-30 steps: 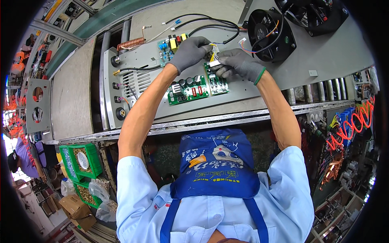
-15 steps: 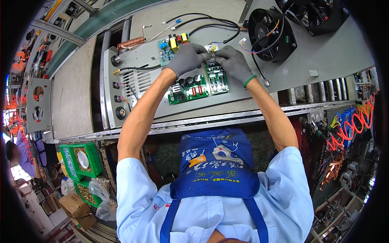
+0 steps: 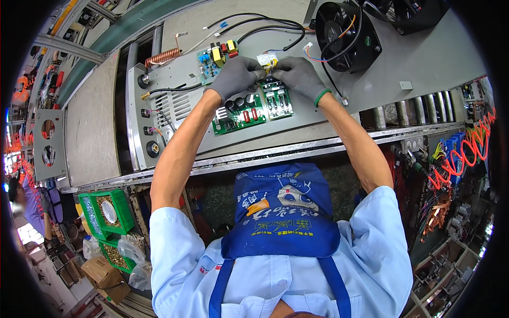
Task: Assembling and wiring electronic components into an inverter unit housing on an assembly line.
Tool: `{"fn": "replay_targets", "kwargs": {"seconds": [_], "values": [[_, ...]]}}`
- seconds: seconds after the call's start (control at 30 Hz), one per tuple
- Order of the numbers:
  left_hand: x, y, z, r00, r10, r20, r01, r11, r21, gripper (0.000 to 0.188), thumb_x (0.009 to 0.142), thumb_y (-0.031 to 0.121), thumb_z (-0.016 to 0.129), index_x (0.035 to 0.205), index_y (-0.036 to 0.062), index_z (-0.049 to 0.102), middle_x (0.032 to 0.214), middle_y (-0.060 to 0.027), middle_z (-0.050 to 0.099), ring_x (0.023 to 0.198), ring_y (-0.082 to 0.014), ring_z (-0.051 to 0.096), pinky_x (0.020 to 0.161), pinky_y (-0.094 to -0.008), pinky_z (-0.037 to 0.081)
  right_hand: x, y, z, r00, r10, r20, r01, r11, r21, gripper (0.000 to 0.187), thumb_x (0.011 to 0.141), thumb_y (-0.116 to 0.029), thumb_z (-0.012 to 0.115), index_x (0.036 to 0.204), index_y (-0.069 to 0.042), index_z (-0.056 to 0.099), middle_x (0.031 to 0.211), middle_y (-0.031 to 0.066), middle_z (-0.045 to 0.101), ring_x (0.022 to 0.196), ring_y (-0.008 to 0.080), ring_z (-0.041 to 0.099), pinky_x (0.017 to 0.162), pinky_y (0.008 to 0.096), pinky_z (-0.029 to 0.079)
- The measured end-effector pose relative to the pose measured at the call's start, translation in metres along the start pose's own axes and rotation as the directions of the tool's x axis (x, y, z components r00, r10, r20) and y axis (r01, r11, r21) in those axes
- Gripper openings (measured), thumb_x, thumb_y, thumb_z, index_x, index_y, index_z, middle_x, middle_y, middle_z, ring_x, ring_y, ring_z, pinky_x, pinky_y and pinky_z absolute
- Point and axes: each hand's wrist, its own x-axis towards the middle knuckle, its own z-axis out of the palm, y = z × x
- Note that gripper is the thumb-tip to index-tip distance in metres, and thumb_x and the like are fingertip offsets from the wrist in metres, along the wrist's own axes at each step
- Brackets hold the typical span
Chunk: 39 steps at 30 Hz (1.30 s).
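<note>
Both my hands wear grey gloves and meet over the top of a green circuit board (image 3: pixel 279 100) mounted on a grey metal panel (image 3: pixel 186 127). My left hand (image 3: pixel 237 75) is closed, its fingertips pinching something small they hide. Opposite it, my right hand (image 3: pixel 300 76) has a green cuff edge and pinches at a short bundle of yellow and white wires (image 3: pixel 271 64). Just behind the fingertips is a white-labelled part (image 3: pixel 265 58). Another green board (image 3: pixel 239 117) with black capacitors and red parts lies below my left hand, and a blue-and-yellow component board (image 3: pixel 216 57) sits beyond it.
Two black fans (image 3: pixel 347 40) stand on the panel at the far right, with loose black cables (image 3: pixel 275 29) beside them. A copper coil (image 3: pixel 163 56) lies at the left. Metal rollers (image 3: pixel 405 114) flank the bench. Green bins (image 3: pixel 117 212) stand lower left; another person (image 3: pixel 33 204) is beyond.
The panel with its boards and fans has shifted slightly left in the picture, and my hands with it. Both hands stay together at the wires, the fingers still pinched.
</note>
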Motion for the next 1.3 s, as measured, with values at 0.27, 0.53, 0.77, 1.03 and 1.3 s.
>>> {"fn": "replay_targets", "kwargs": {"seconds": [0.27,0.53,0.77,1.03,1.3], "values": [[0.003,0.013,-0.011,0.990,-0.102,0.095,0.084,0.981,0.177,0.031,0.094,0.025,0.071,0.098,-0.0048,0.075,0.077,-0.0082,0.074,0.064,-0.0112,0.070,0.059,-0.0246,0.058,0.039,0.003,-0.010,0.961,0.211,0.178,-0.183,0.970,-0.163,0.035,0.086,-0.031,0.079,0.082,0.003,0.075,0.063,0.0081,0.066,0.051,0.0126,0.059,0.050,0.0284,0.047],[0.007,0.011,-0.011,0.970,-0.148,0.194,0.151,0.988,0.000,0.039,0.094,0.035,0.073,0.093,-0.0044,0.074,0.076,-0.0081,0.073,0.064,-0.0116,0.070,0.062,-0.0228,0.058,0.043,-0.004,-0.024,0.862,0.272,0.427,-0.323,0.945,0.050,0.030,0.088,-0.022,0.079,0.084,0.007,0.070,0.055,0.0103,0.060,0.038,0.0139,0.051,0.035,0.0294,0.039],[0.017,0.010,-0.008,0.963,-0.186,0.194,0.170,0.981,0.095,0.036,0.092,0.032,0.076,0.093,-0.0043,0.073,0.076,-0.0085,0.073,0.064,-0.0116,0.070,0.062,-0.0226,0.059,0.041,-0.006,-0.025,0.870,0.273,0.411,-0.307,0.951,0.017,0.027,0.089,-0.020,0.078,0.089,0.006,0.073,0.058,0.0110,0.063,0.039,0.0123,0.051,0.036,0.0286,0.038],[0.025,0.007,-0.010,0.929,-0.255,0.267,0.245,0.967,0.069,0.031,0.094,0.028,0.074,0.092,-0.0030,0.072,0.075,-0.0088,0.073,0.062,-0.0107,0.069,0.061,-0.0230,0.059,0.045,-0.017,-0.026,0.818,0.356,0.452,-0.347,0.932,-0.105,0.030,0.088,-0.026,0.079,0.083,0.003,0.074,0.064,0.0084,0.068,0.048,0.0106,0.060,0.045,0.0267,0.048],[0.034,0.012,-0.005,0.939,-0.225,0.260,0.150,0.949,0.279,0.031,0.093,0.027,0.075,0.092,-0.0037,0.072,0.075,-0.0097,0.073,0.063,-0.0129,0.071,0.060,-0.0246,0.059,0.034,-0.021,-0.024,0.925,0.189,0.330,-0.094,0.954,-0.284,0.039,0.079,-0.036,0.083,0.089,0.001,0.076,0.074,0.0137,0.073,0.058,0.0207,0.067,0.059,0.0342,0.055]]}}
